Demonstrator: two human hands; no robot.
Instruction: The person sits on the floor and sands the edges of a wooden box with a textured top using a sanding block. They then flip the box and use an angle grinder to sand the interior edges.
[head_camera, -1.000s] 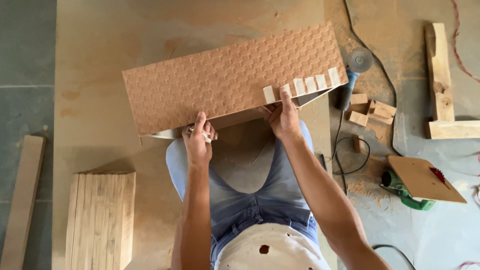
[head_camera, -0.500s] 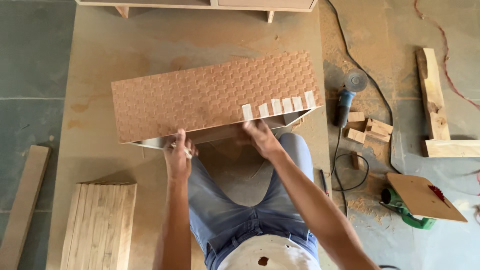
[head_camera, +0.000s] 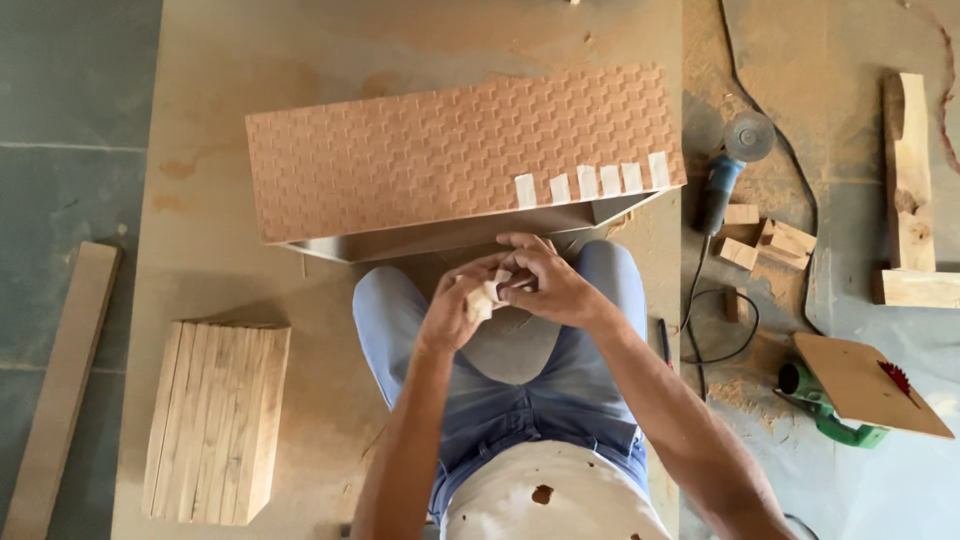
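Head view: L hand (head_camera: 452, 312) and R hand (head_camera: 545, 283) meet just below the textured panel (head_camera: 450, 150), over the person's knees. Both pinch one small pale tape roll (head_camera: 484, 296) between fingertips; fingers closed on it, hands touching. Panel lies tilted on the brown board (head_camera: 200, 250) on the floor, near edge raised. Five pale tape strips (head_camera: 590, 182) sit along panel's near edge, R end. Stacked wood block (head_camera: 215, 420) lower L of panel. Angle grinder (head_camera: 725, 170) and wood offcuts (head_camera: 765, 240) R of panel; green power saw (head_camera: 830, 400) lower R of panel.
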